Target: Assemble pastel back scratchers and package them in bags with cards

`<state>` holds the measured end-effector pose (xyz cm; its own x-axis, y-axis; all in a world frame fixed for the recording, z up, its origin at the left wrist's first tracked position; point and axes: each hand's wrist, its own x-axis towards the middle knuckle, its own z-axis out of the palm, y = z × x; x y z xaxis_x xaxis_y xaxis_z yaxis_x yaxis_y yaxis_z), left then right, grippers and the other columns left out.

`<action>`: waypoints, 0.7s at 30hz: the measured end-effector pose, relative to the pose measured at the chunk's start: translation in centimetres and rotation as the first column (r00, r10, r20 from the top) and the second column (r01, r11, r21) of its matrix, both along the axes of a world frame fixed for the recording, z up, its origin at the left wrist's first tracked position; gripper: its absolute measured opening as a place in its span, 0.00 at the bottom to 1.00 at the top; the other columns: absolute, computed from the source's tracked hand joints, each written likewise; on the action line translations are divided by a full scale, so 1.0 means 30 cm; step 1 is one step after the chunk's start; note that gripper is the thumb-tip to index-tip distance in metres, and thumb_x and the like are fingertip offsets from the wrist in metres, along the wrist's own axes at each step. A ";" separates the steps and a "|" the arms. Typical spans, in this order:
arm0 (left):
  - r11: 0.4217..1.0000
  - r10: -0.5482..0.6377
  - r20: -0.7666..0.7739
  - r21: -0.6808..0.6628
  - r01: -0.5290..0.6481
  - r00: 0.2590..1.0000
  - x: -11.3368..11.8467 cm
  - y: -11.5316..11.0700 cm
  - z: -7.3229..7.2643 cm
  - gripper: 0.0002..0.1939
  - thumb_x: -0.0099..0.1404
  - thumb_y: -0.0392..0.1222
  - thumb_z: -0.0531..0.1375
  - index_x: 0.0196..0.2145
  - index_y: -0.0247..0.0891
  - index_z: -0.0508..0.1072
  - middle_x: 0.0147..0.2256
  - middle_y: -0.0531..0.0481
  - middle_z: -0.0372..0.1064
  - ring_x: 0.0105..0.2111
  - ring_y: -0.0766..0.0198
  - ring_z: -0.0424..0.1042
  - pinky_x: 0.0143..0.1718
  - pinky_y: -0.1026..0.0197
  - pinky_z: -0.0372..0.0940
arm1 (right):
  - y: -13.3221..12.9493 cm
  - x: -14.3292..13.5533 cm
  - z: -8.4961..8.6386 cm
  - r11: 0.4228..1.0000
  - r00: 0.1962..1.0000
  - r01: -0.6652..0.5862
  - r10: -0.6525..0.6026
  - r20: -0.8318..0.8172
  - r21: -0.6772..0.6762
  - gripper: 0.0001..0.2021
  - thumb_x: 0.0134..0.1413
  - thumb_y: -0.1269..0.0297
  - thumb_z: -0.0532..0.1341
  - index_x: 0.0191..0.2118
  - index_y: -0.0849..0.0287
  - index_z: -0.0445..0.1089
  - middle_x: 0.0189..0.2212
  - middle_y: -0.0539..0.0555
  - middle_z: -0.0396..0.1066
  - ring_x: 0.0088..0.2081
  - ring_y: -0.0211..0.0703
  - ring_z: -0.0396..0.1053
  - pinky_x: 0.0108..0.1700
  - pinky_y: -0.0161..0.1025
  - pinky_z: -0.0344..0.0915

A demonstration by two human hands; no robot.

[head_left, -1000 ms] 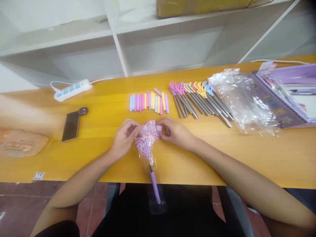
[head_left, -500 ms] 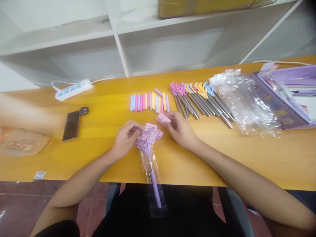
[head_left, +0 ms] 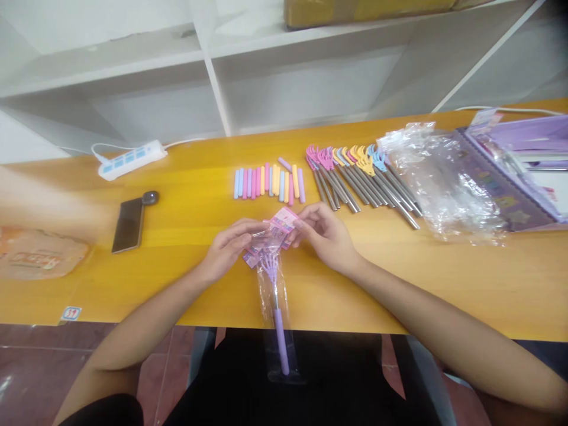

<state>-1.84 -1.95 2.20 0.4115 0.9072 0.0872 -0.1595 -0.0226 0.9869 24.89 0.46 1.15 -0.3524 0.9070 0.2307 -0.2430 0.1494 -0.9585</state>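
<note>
Though near two hands [head_left: 228, 248] [head_left: 327, 239], one bagged backscratcher [head_left: 281, 343].

1. A white power strip [head_left: 133, 160] lies at the upper left.
2. A dark phone [head_left: 128, 226] lies at the middle left, with a small dark round thing [head_left: 151, 197] by its corner.
3. A blurry orange packet [head_left: 42, 254] is at the far left.
4. A little number sticker [head_left: 71, 313] is at the lower left.
5. A yellow-brown box [head_left: 381, 12] sits on a white shelf [head_left: 306, 94] at the top.
</note>
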 end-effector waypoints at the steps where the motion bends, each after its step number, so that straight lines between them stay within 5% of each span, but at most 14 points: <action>1: 1.000 -0.017 0.048 -0.015 0.017 0.999 0.005 0.000 0.002 0.20 0.76 0.53 0.63 0.58 0.43 0.85 0.59 0.39 0.74 0.61 0.46 0.76 0.61 0.49 0.73 | -0.002 0.000 0.002 1.000 1.000 0.006 -0.006 -0.003 0.005 0.14 0.73 0.52 0.67 0.46 0.54 0.63 0.32 0.50 0.79 0.31 0.39 0.80 0.35 0.38 0.79; 10: 0.981 -0.098 0.232 -0.141 0.133 0.968 0.025 -0.002 0.036 0.23 0.76 0.51 0.63 0.61 0.38 0.83 0.63 0.36 0.77 0.61 0.42 0.79 0.67 0.41 0.70 | -0.012 -0.001 0.018 0.996 0.997 0.051 -0.055 0.048 0.068 0.14 0.70 0.54 0.70 0.40 0.56 0.68 0.32 0.48 0.73 0.26 0.31 0.73 0.27 0.33 0.73; 17: 0.969 -0.090 0.248 -0.204 0.142 0.965 0.016 0.000 0.045 0.22 0.76 0.46 0.62 0.62 0.36 0.82 0.65 0.35 0.75 0.62 0.44 0.77 0.67 0.44 0.70 | -0.015 0.006 0.022 0.997 0.999 0.042 -0.043 0.013 0.070 0.12 0.69 0.58 0.70 0.42 0.56 0.68 0.35 0.50 0.77 0.31 0.39 0.81 0.33 0.37 0.80; 21: 0.960 -0.121 0.259 -0.215 0.179 0.958 0.015 0.000 0.041 0.24 0.75 0.48 0.63 0.63 0.36 0.81 0.66 0.34 0.74 0.65 0.41 0.75 0.70 0.40 0.68 | -0.019 0.008 0.011 0.975 0.982 0.108 -0.135 0.130 0.194 0.09 0.69 0.61 0.70 0.41 0.57 0.71 0.38 0.52 0.77 0.34 0.37 0.81 0.36 0.36 0.81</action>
<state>-1.39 -1.97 3.44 0.5375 0.8432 -0.0067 -0.3762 0.2469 0.8930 25.14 -0.11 1.49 -0.2832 0.8910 0.3549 -0.0759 0.3480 -0.9344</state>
